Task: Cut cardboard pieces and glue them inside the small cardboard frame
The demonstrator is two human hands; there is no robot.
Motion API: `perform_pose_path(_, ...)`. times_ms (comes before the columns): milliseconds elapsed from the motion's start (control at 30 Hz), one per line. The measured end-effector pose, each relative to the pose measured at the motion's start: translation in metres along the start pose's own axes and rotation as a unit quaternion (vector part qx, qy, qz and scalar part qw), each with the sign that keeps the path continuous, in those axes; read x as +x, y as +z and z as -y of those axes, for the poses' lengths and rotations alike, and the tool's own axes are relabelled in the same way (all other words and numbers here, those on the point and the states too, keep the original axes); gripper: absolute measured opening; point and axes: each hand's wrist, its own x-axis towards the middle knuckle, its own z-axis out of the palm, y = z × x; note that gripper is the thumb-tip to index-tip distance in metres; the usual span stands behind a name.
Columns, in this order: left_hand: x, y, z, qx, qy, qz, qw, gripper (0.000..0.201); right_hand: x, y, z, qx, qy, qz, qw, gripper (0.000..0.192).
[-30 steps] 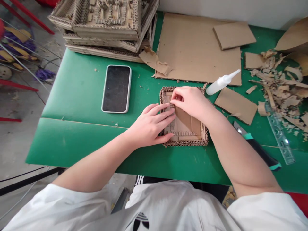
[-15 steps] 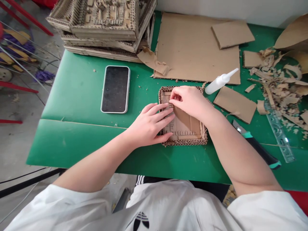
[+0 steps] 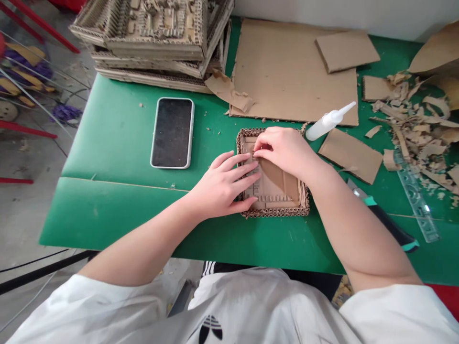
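Phone (image 3: 172,132) lies flat, well left of hands. Left hand (image 3: 224,185) spread flat, fingers open, pressing left edge of cardboard frame (image 3: 274,191); holds nothing, only pins frame down. Frame sits on green table (image 3: 118,143), under both hands. Right hand (image 3: 283,149) pinches tiny cardboard strip (image 3: 255,154) between thumb and finger, at frame's upper left corner. Since second ago, pinch barely moved, strip stays low on frame; looks like pressing piece into place. Glue bottle (image 3: 328,122) just right of right hand. Knife (image 3: 383,220), ruler (image 3: 416,198), scraps (image 3: 419,124) farther right.
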Motion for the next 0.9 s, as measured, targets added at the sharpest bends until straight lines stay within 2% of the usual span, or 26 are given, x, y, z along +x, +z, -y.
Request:
perform_pose_path(400,0.0,0.0,0.0,-0.002,0.002,-0.005,1.0,0.045,-0.001,0.0,-0.002,0.002,-0.009,-0.005,1.0,0.013)
perform_pose_path(500,-0.001,0.0,0.001,-0.01,0.002,-0.025,1.0,0.044,-0.003,-0.006,-0.002,0.026,-0.014,-0.026,0.999,0.015)
perform_pose_path(600,0.001,-0.002,0.005,0.002,-0.031,-0.076,0.997,0.041,-0.008,-0.012,-0.003,0.055,-0.004,-0.075,0.996,0.016)
perform_pose_path(700,0.005,-0.002,0.009,0.035,-0.088,-0.124,0.988,0.036,-0.016,-0.01,-0.004,0.052,0.008,-0.095,0.994,0.017)
perform_pose_path(900,0.016,0.001,0.009,0.081,-0.11,-0.114,0.984,0.036,-0.03,0.009,0.0,-0.036,0.006,-0.1,0.994,0.029)
